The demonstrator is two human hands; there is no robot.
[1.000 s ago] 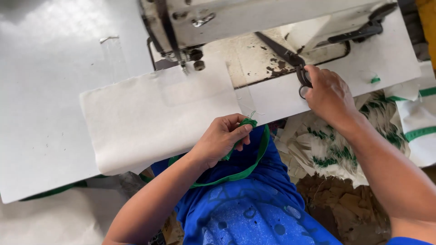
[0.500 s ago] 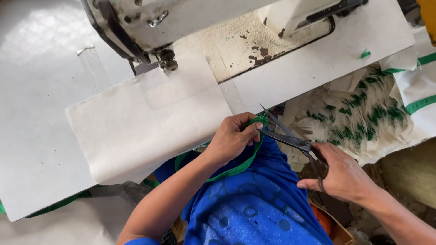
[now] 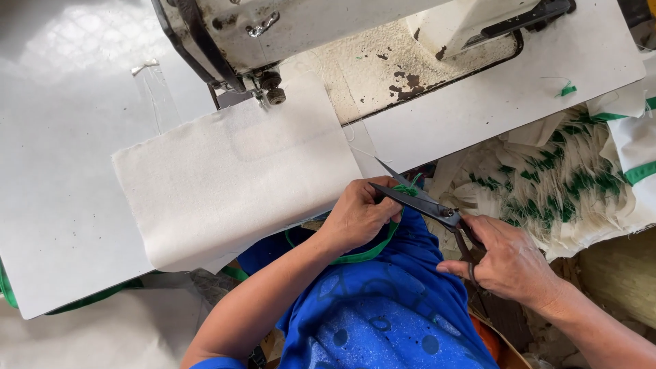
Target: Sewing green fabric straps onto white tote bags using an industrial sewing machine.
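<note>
Head view: the right hand (image 3: 509,263) grips the scissors (image 3: 427,203) by their loops, blades parted around the green strap (image 3: 408,190). The left hand (image 3: 359,215) pinches that strap at the near edge of the white table (image 3: 55,205), just beside the cloth piece (image 3: 232,181) lying under the sewing machine (image 3: 307,27).

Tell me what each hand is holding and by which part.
The right hand holds dark scissors by the handle loops, blades open. The left hand pinches the green strip near its frayed end, at the edge of the white cloth.
</note>
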